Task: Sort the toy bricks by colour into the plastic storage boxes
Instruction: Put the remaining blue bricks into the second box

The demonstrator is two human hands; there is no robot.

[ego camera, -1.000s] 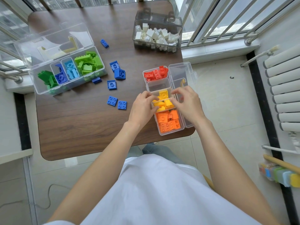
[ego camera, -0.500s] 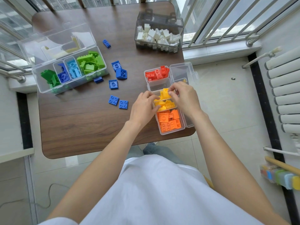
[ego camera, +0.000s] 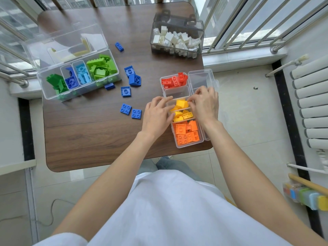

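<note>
Working over the yellow compartment of the small box (ego camera: 188, 142): a yellow brick (ego camera: 182, 103) is pinched by the right hand (ego camera: 205, 105), while left hand (ego camera: 157, 115) fingers lie flat on the box rim, grasping nothing. Risks — the brick could slip into the empty compartment; the box (near the surface (ego camera: 92, 132) edge) could be nudged off. Blue bricks (ego camera: 131, 111) remain unsorted.

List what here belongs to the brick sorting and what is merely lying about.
Job: loose blue bricks, yellow bricks, warm-colour box, green-blue box, white-brick box, left hand, right hand.
Lying about: radiator, floor cable.
</note>
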